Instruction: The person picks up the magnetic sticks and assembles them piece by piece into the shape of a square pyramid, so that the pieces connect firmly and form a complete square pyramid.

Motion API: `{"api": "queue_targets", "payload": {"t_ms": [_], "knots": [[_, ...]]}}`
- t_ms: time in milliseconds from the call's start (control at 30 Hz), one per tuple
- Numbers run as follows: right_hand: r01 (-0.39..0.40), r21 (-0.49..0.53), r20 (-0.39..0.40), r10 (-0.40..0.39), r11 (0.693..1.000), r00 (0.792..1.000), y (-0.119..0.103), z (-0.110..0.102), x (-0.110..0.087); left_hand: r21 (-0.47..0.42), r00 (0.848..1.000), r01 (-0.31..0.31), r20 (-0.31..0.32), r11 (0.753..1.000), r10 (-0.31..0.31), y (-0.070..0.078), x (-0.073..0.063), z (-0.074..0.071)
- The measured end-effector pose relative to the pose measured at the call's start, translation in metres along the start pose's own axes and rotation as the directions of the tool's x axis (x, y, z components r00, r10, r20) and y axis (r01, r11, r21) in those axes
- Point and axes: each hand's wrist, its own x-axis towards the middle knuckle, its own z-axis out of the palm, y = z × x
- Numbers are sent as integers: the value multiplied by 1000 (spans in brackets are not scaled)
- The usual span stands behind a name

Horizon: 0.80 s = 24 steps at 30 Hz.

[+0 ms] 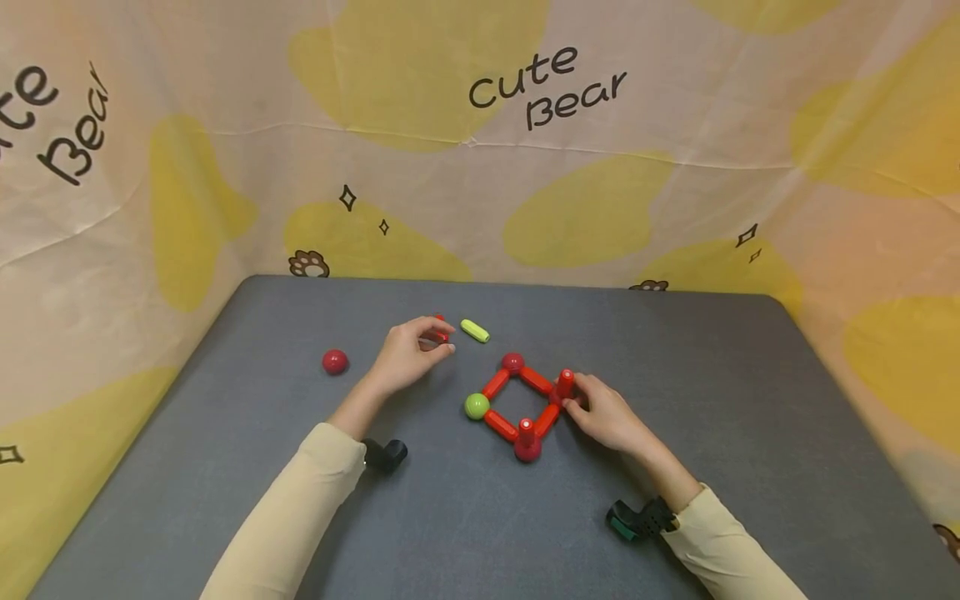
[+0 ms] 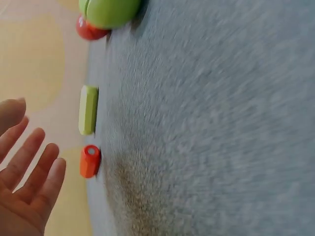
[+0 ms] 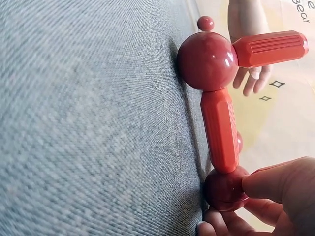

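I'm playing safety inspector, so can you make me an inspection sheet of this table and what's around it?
Surface: grey tabletop, finely textured.
Job's things: four-sided frame of four red rods, three red balls and one green ball; two upright red rods stand on it. Loose ball, red; loose yellow-green rod; loose red rod.
Clutter: nothing seen.
Left grip: bare hand, near the loose red rod, not touching it.
Right grip: bare hand, pinching the frame's right-hand ball.
Cables: nothing seen.
Surroundings: cloth with yellow patches and "Cute Bear" lettering.
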Motion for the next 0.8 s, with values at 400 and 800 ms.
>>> {"api": "queue_targets", "payload": {"t_ms": [400,800], "knots": [[-2,8,-3,2,1000,1000,2,1,0,-8,990,112,-87,994,-113,-27,24,-5],[1,-1,-13,-1,1000,1000,3,3,0,1,984,171,49,985,-171,-43,35,-9]]}}
